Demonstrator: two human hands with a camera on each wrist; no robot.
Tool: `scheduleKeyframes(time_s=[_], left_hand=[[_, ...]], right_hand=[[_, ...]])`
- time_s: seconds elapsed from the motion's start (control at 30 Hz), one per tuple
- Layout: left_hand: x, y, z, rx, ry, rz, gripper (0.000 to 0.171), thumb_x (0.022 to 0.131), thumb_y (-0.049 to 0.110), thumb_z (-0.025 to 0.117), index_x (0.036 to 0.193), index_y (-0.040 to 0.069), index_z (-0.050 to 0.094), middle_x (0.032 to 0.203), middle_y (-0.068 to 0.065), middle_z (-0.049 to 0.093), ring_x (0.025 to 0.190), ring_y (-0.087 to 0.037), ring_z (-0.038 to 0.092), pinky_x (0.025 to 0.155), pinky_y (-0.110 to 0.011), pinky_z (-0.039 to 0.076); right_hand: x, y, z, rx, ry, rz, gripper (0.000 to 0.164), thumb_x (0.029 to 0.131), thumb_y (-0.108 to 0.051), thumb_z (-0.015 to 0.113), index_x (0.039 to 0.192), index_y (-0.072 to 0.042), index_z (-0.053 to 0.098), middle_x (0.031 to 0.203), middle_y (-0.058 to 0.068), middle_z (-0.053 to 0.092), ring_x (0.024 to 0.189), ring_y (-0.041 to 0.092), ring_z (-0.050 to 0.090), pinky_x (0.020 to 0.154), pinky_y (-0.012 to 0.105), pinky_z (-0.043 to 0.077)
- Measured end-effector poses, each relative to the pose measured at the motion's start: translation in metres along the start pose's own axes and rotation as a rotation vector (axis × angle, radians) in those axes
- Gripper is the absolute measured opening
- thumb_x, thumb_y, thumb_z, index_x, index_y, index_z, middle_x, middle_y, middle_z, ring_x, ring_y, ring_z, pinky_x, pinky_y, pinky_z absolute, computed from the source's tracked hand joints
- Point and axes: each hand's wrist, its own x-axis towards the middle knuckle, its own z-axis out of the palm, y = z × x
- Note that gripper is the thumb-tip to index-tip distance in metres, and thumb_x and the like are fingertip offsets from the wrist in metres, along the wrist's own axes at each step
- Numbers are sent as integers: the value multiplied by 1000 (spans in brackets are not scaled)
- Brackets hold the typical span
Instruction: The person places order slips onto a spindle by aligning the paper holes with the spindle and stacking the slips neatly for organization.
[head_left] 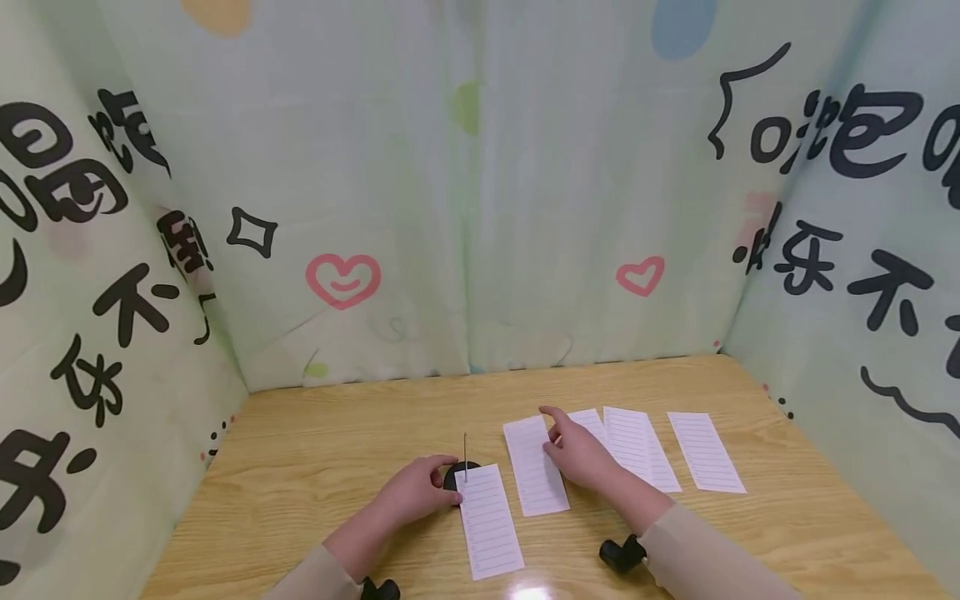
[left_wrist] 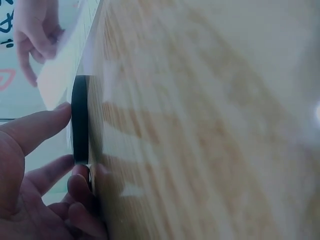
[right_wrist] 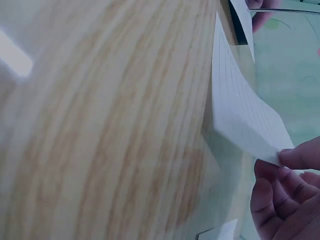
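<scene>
In the head view, my left hand [head_left: 415, 492] grips the edge of a round black base [head_left: 452, 477] with a thin upright metal rod [head_left: 465, 448], a paper spike. One lined white slip [head_left: 492, 525] lies over the base, the rod rising through its top left corner. The left wrist view shows thumb and fingers around the rim of the base [left_wrist: 80, 120]. My right hand [head_left: 585, 458] pinches another lined slip [head_left: 538, 479] by its far right corner. In the right wrist view that slip [right_wrist: 245, 110] bends upward from the table to the thumb and finger.
To the right of the right hand, more lined slips [head_left: 637, 442] lie partly overlapped on the wooden table [head_left: 337, 433]. A separate slip [head_left: 707, 450] lies farthest right. Printed curtains [head_left: 465, 208] stand around the table's back and sides.
</scene>
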Motion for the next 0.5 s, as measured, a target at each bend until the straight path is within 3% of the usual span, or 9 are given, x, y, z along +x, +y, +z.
scheduleKeyframes(time_s=[0.27, 0.5], left_hand=[[-3, 0, -3, 4, -7, 53, 59, 81, 24, 81, 135, 11, 60, 85, -3, 52, 74, -19, 48, 63, -33, 35], [-3, -1, -4, -4, -15, 41, 59, 82, 24, 82, 135, 11, 59, 85, -3, 53, 75, -19, 48, 63, -33, 35]], right_hand=[[-5, -6, -19, 161, 31, -45, 55, 98, -5, 58, 149, -11, 38, 99, 5, 57, 68, 16, 48, 58, 29, 43], [-13, -19, -30, 361, 33, -84, 54, 98, -2, 57, 148, -11, 39, 100, 10, 56, 73, 19, 55, 63, 30, 49]])
